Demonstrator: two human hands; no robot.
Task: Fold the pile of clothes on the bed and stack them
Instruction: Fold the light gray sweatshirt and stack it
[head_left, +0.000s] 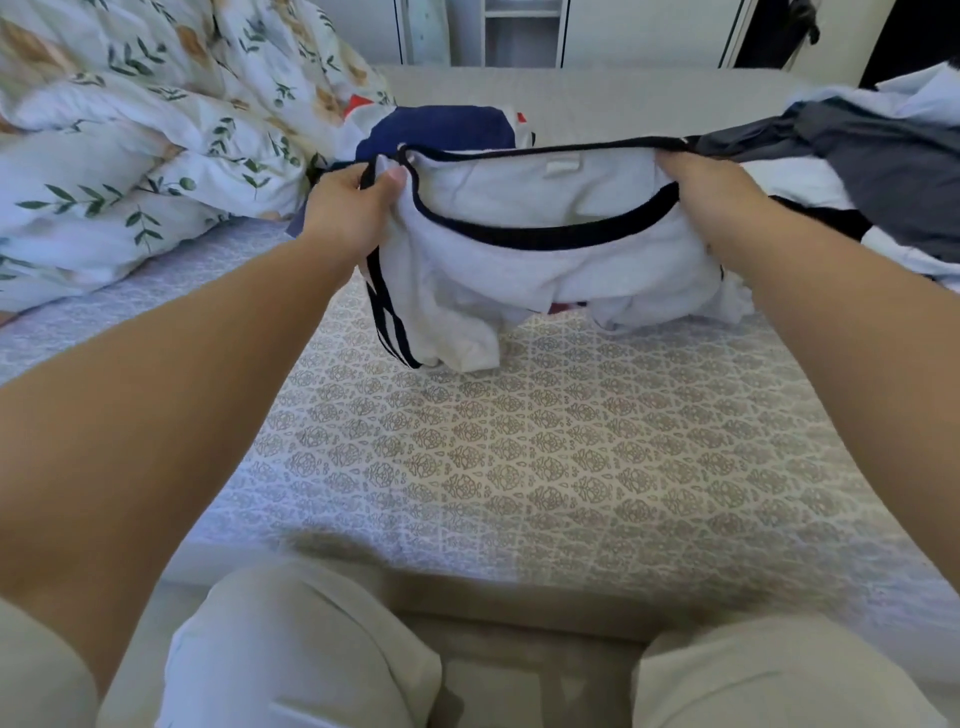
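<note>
a white top with black trim is held up over the middle of the bed, its neckline stretched open between the two hands and its lower part bunched on the sheet. the left hand is seen at the left end of the neckline, with the thumb and curled fingers pinched on the black trim and the white cloth beside it. the right hand is seen at the right end of the neckline, with its fingers curled down over the edge and clamped on the cloth; the fingertips are hidden by the fabric. a small white label is seen inside the back of the neck. a navy and white garment lies just behind the top, toward the far side. a pile of grey and pale clothes is heaped at the right, touching the top near the right hand. a leaf-print duvet is crumpled at the far left of the bed. the near part of the patterned sheet is bare. two knees in beige trousers are seen at the near edge. a white shelf unit stands beyond the far end of the bed.
</note>
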